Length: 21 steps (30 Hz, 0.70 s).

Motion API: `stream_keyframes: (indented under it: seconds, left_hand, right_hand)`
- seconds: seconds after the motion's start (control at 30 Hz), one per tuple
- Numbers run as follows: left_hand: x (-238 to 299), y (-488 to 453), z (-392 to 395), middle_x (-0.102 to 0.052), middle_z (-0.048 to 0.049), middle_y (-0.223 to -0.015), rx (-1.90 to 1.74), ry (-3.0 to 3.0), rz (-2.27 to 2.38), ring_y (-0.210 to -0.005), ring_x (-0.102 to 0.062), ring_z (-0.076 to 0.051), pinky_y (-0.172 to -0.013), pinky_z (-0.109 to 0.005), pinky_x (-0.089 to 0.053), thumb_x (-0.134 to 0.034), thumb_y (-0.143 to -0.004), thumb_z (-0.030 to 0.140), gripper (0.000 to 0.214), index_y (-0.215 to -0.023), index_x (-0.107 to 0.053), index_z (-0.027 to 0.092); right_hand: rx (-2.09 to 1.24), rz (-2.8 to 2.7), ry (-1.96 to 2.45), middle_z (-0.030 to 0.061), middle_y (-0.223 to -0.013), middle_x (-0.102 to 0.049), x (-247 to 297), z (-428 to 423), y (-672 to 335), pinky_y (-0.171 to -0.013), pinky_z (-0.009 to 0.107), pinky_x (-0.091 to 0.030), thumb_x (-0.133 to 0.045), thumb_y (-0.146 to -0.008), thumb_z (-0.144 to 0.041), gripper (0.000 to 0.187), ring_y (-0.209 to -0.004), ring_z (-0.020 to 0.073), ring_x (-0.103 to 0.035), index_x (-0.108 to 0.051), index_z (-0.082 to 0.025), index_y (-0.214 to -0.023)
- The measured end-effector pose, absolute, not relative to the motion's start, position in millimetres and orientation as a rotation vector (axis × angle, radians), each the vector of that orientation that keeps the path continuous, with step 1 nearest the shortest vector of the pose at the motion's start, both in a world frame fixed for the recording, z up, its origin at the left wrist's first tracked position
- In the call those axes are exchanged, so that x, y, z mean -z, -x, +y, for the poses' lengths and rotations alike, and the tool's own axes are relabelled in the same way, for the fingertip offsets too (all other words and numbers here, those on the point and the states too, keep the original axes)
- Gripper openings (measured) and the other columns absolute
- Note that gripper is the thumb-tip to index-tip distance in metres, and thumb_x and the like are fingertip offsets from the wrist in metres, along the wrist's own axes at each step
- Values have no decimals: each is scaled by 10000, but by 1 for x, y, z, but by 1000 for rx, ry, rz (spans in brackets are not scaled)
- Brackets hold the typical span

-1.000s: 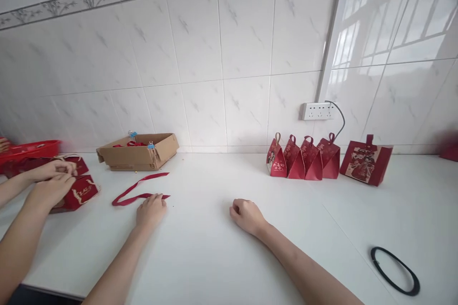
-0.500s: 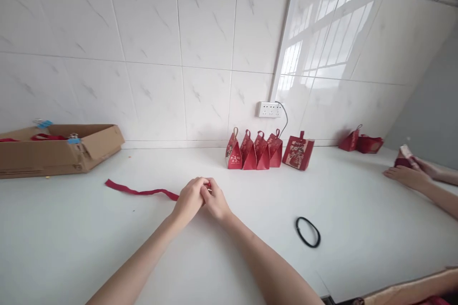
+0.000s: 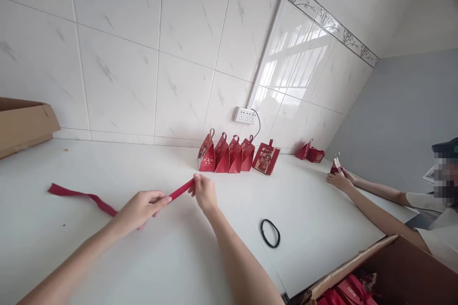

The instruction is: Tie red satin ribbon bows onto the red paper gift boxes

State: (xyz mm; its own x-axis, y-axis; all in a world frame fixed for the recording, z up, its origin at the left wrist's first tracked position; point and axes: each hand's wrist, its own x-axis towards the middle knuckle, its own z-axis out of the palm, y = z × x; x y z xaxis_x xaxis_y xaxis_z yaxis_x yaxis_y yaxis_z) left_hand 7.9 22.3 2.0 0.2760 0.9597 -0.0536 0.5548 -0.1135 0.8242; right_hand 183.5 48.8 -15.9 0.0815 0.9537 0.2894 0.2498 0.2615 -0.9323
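A long red ribbon (image 3: 78, 195) lies across the white table (image 3: 143, 252). My left hand (image 3: 138, 209) pinches it partway along. My right hand (image 3: 204, 191) pinches its right end. Between the two hands a short stretch of ribbon is pulled straight and lifted a little off the table. The ribbon's loose tail runs left along the tabletop from my left hand.
Several small red gift boxes (image 3: 225, 155) stand in a row by the tiled wall, under a socket strip (image 3: 244, 115). A black elastic ring (image 3: 270, 233) lies right of my arm. Cardboard boxes sit at far left (image 3: 21, 124) and bottom right (image 3: 386, 267). Another person's hands (image 3: 339, 180) hold a red box at right.
My view has swung right. My hands, together half a second ago, have drawn apart and now stretch a piece of ribbon between them. A second ago my right hand held nothing.
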Motion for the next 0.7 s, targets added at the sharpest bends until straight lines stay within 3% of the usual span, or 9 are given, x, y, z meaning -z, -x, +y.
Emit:
stream_keyframes:
  seconds: [0.27, 0.43, 0.57, 0.63, 0.7]
  left_hand:
    - [-8, 17, 29, -447, 66, -521, -557, -1893, 1738, -383, -273, -79, -413, -193, -231, -451, -722, 504, 297, -673, -561, 233]
    - [-10, 31, 36, -520, 72, -555, -560, -1902, 1887, -431, -404, -96, -476, -184, -305, -395, -771, 483, 299, -712, -560, 241]
    - [-15, 35, 34, -622, 68, -692, -593, -1809, 2004, -542, -532, -110, -532, -188, -359, -344, -794, 393, 278, -850, -574, 247]
    - [-18, 34, 32, -639, 55, -716, -612, -1799, 2030, -551, -555, -117, -534, -197, -368, -321, -795, 354, 282, -872, -563, 234]
    - [-20, 34, 29, -648, 37, -720, -638, -1774, 2041, -541, -570, -126, -525, -207, -374, -310, -795, 345, 289, -880, -556, 218]
  right_hand:
    - [-739, -857, 1178, -40, -484, -414, 9, 66, -229, -446, 214, -391, -293, -862, -577, 462, -414, 86, -396, -320, -220, -570]
    - [-658, -625, 1189, -42, -546, -422, 5, 75, -259, -506, 200, -439, -213, -943, -435, 417, -457, 67, -424, -381, -202, -641]
    - [-628, -552, 1222, 34, -878, -594, 7, 74, -278, -640, 280, -507, -426, -925, -363, 267, -705, 111, -580, -557, -136, -974]
    - [-619, -576, 1219, 69, -1074, -577, 10, 72, -284, -747, 354, -513, -504, -894, -333, 297, -885, 166, -593, -533, -146, -1123]
    - [-595, -659, 1193, 80, -1146, -553, 12, 70, -287, -803, 388, -500, -506, -894, -320, 307, -960, 187, -577, -524, -161, -1156]
